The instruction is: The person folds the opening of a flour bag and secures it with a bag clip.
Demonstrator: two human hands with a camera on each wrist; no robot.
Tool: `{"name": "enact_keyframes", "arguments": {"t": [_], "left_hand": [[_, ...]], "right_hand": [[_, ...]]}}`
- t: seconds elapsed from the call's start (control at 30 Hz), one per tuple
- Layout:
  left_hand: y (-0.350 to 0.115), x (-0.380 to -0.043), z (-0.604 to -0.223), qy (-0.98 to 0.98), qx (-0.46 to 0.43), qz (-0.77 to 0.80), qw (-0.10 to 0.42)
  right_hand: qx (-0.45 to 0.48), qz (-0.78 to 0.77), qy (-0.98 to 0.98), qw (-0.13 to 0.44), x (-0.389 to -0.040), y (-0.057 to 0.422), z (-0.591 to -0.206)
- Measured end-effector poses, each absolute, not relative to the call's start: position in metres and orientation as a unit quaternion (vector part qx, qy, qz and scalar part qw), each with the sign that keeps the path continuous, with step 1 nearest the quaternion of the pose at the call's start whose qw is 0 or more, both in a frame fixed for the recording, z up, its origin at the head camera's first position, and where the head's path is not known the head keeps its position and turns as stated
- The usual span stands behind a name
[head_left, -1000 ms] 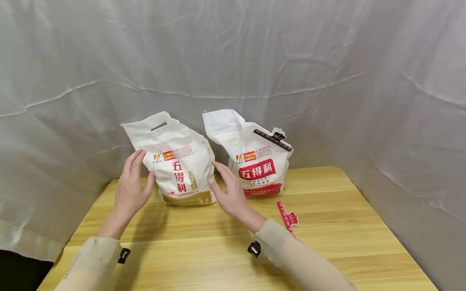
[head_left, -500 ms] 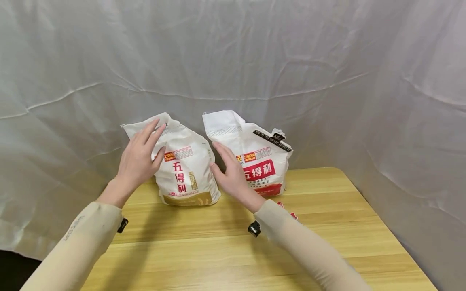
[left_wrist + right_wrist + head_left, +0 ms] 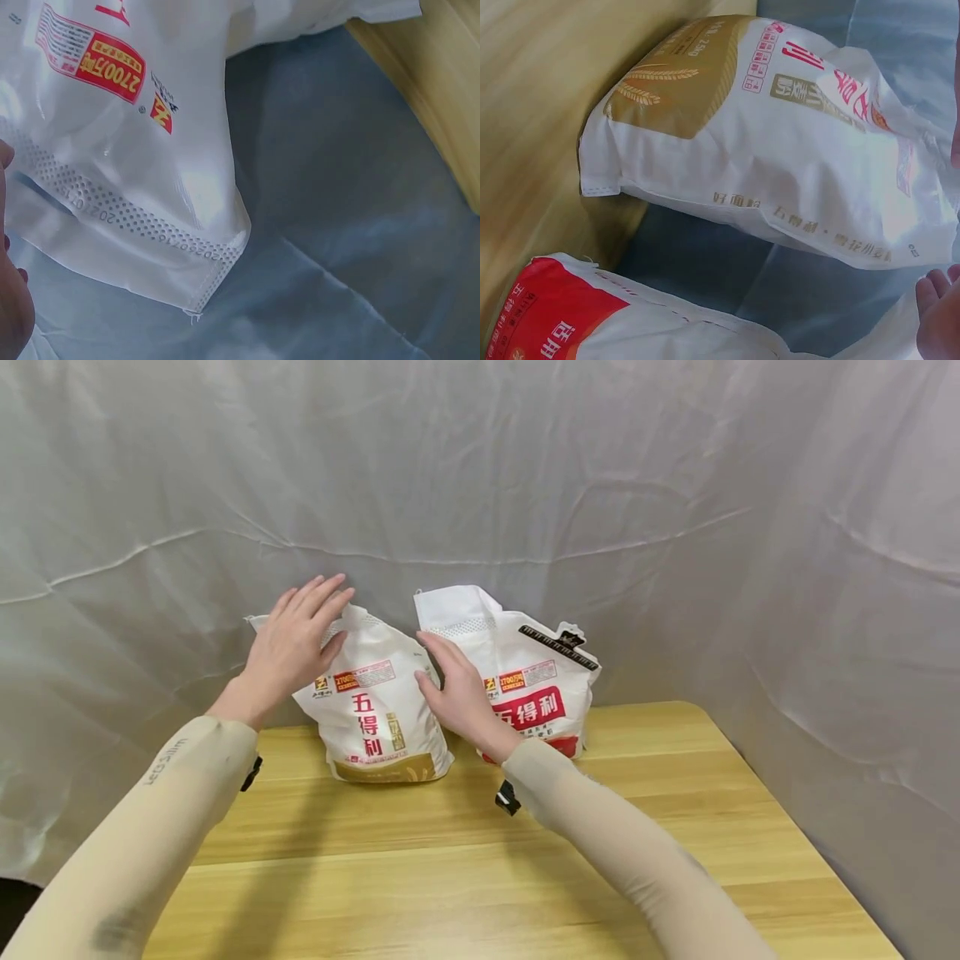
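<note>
A white flour bag point(image 3: 375, 647) with red lettering and a gold band leans against the backdrop. My left hand point(image 3: 292, 639), fingers extended, lies over its upper left corner and covers most of the handle slot. At the bag's upper right side is my right hand point(image 3: 461, 693), its fingers fairly straight; whether it touches the bag is unclear. In the right wrist view, fingertips point(image 3: 934, 289) show just off the bag's top corner point(image 3: 907, 255). A second flour bag point(image 3: 517, 656) with a red label stands to the right, and a black clip point(image 3: 558, 647) grips its upper edge.
Both bags stand near the back edge of a wooden table point(image 3: 420, 893). Grey cloth point(image 3: 480, 460) hangs behind and along the sides. A dark wrist device point(image 3: 507, 797) hangs under the right sleeve.
My left hand has risen from the bag's left side to its top corner. My right hand has moved up along its right side. The red clip is now hidden behind my right arm.
</note>
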State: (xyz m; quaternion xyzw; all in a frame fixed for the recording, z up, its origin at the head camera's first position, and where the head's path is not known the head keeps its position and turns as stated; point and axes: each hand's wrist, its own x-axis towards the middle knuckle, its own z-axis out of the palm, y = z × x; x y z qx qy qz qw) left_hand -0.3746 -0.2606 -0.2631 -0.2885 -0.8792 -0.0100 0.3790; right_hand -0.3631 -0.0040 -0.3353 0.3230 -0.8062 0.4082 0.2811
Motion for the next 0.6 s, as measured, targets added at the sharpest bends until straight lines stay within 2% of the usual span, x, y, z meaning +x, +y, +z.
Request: {"name": "enact_keyframes", "arguments": {"t": [0.23, 0.6], "left_hand": [[-0.260, -0.384, -0.264, -0.874, -0.304, 0.003, 0.380], [-0.254, -0.386, -0.271, -0.850, -0.299, -0.047, 0.431]], "right_hand": [[0.318, 0.397, -0.807, 0.299, -0.372, -0.013, -0.334], [0.276, 0.390, -0.828, 0.293, -0.376, -0.021, -0.326]]}}
